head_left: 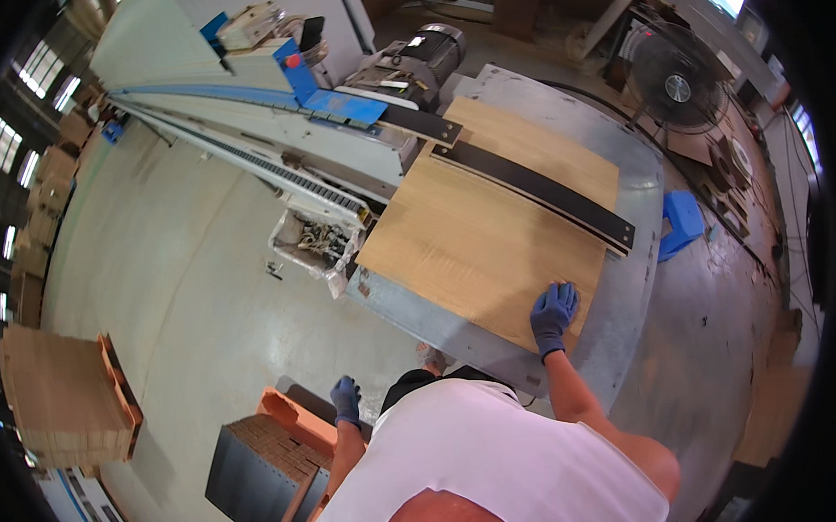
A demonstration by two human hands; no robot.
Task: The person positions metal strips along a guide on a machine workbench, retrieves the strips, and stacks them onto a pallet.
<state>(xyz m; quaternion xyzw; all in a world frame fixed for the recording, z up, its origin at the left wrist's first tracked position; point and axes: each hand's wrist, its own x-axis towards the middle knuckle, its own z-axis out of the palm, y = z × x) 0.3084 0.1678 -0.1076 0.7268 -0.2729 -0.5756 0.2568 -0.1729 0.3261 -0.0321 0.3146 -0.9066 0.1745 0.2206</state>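
A light wood-grain board [472, 231] lies on a grey metal table in front of me. My right hand [554, 313], in a blue-grey glove, rests with its fingers stretched on the board near its close right corner. Across the board lies a long dark strip [535, 194] with small holes at its ends. A shorter dark strip [421, 123] sits at the board's far left, next to the machine. My left hand [345, 398], gloved too, hangs low at my left side with curled fingers, apart from the board; I see nothing in it.
The metal table [632, 207] extends past the board. A long machine [339, 107] with a motor runs along the left, a bin [311, 242] of scraps below it. A blue stool [680, 224] and a fan [677, 86] stand right. Stacked panels [260, 474] sit behind my left hand.
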